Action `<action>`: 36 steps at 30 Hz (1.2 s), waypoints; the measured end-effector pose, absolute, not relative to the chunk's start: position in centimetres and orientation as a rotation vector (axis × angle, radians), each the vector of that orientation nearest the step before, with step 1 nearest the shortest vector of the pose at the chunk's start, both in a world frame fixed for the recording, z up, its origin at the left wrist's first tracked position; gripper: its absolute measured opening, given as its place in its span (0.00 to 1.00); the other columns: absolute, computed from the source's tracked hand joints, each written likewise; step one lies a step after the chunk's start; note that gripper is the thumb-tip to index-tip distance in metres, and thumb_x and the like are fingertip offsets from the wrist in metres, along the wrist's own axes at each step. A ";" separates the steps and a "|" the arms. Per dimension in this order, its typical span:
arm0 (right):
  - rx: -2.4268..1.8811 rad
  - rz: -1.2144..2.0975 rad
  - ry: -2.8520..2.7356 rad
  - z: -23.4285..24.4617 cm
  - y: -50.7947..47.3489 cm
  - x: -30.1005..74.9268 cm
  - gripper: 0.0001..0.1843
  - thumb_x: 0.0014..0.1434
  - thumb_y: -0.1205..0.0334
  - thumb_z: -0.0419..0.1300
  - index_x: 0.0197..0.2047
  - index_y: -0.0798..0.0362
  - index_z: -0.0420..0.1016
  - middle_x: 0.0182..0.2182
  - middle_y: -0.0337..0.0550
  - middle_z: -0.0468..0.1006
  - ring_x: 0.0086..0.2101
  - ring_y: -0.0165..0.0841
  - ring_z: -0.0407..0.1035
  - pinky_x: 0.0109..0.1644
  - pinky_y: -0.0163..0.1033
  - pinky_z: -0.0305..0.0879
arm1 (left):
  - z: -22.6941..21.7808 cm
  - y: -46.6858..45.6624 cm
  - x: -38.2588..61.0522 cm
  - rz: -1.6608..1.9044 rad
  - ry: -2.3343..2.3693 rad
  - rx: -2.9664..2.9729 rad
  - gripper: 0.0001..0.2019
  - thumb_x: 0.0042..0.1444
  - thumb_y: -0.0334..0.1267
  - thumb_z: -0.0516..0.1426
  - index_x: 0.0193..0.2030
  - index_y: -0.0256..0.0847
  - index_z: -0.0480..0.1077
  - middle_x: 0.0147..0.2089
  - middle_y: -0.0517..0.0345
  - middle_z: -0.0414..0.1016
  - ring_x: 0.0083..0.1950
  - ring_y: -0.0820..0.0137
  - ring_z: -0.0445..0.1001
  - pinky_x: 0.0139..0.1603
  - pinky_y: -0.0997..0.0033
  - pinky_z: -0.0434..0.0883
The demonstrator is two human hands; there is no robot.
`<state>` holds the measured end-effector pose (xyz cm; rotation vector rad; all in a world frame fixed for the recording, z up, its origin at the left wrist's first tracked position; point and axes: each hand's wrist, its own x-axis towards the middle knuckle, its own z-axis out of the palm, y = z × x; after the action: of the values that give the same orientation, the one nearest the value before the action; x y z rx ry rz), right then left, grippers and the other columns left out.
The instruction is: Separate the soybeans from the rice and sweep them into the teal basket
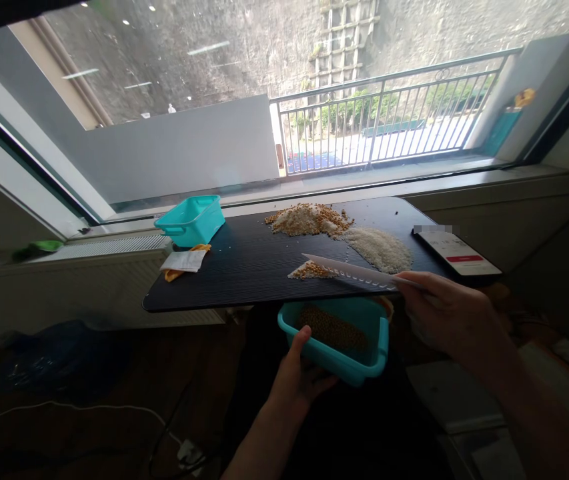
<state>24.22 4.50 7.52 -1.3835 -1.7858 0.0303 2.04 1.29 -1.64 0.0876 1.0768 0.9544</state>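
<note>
My left hand (pixel 297 373) grips a turquoise plastic basket (pixel 383 347) from its near left side, thumb over the rim. Brown-yellow beans (pixel 334 328) lie inside it, below the table's front edge. In my right hand (pixel 444 307) is a thin pale strip (pixel 359 272) with dashes along its lower edge, held pinched at its right end. Its far end lies against a small heap of beans and white grains (pixel 310 269) near that edge. Behind are a larger mixed pile of yellow beans and white grains (pixel 301 220) and a pile of white rice (pixel 380 249).
A second turquoise basket (pixel 207 223) stands at the back left of the black tabletop (pixel 244 267). Near it lies a yellow packet with white paper (pixel 187 261). A phone (pixel 457 250) rests at the right end. Behind is a window; cables and a plug (pixel 190 455) lie on the floor.
</note>
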 end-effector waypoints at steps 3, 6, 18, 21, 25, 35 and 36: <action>-1.396 0.081 -1.794 7.8 4.2 24.2 0.15 0.61 0.48 0.55 0.40 0.46 0.78 0.33 0.44 0.83 0.29 0.40 0.76 0.33 0.44 0.70 | -1.5 1.3 2.0 0.958 1.078 0.086 0.28 0.56 0.53 0.58 0.58 0.36 0.65 0.57 0.39 0.71 0.54 0.51 0.73 0.50 0.51 0.74; -1.388 0.119 -1.784 8.0 4.0 24.2 0.16 0.60 0.47 0.55 0.40 0.47 0.79 0.32 0.45 0.82 0.29 0.40 0.76 0.34 0.44 0.70 | -1.5 1.6 2.1 0.946 1.100 0.048 0.27 0.57 0.52 0.57 0.58 0.38 0.64 0.56 0.40 0.71 0.53 0.51 0.74 0.50 0.50 0.74; -1.308 0.173 -1.810 7.3 4.6 23.1 0.12 0.60 0.52 0.57 0.42 0.46 0.78 0.35 0.41 0.83 0.30 0.36 0.76 0.35 0.40 0.70 | -1.5 1.3 2.0 0.958 1.096 0.049 0.28 0.57 0.53 0.57 0.59 0.37 0.64 0.57 0.39 0.71 0.53 0.51 0.74 0.48 0.51 0.75; -1.279 0.208 -1.841 7.4 5.4 22.2 0.12 0.61 0.53 0.56 0.41 0.46 0.78 0.36 0.42 0.83 0.33 0.37 0.77 0.37 0.40 0.71 | -1.6 1.5 1.9 0.956 1.096 0.055 0.29 0.57 0.53 0.57 0.59 0.36 0.64 0.57 0.38 0.71 0.53 0.51 0.74 0.47 0.52 0.76; -1.278 0.241 -1.883 7.8 6.1 21.5 0.11 0.61 0.54 0.55 0.40 0.45 0.78 0.37 0.42 0.83 0.34 0.37 0.77 0.37 0.40 0.71 | -1.7 1.4 1.7 0.961 1.093 0.042 0.30 0.56 0.53 0.58 0.60 0.36 0.63 0.58 0.38 0.71 0.54 0.50 0.74 0.47 0.52 0.75; -1.294 0.293 -1.880 8.4 5.7 21.4 0.14 0.61 0.50 0.55 0.39 0.48 0.78 0.34 0.44 0.83 0.28 0.35 0.75 0.29 0.38 0.69 | -1.5 1.5 1.4 0.957 1.101 0.039 0.29 0.56 0.54 0.57 0.59 0.37 0.64 0.57 0.39 0.72 0.54 0.50 0.74 0.48 0.51 0.74; -1.302 0.321 -1.881 8.4 5.7 21.3 0.14 0.61 0.50 0.55 0.39 0.48 0.78 0.34 0.44 0.83 0.28 0.35 0.75 0.29 0.38 0.70 | -1.5 1.5 1.3 0.957 1.103 0.039 0.30 0.56 0.54 0.57 0.59 0.37 0.64 0.57 0.38 0.72 0.54 0.50 0.74 0.49 0.51 0.74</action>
<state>21.28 5.70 8.41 -1.3022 -1.8812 0.3206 1.34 1.49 -1.48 0.0390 1.1027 0.9566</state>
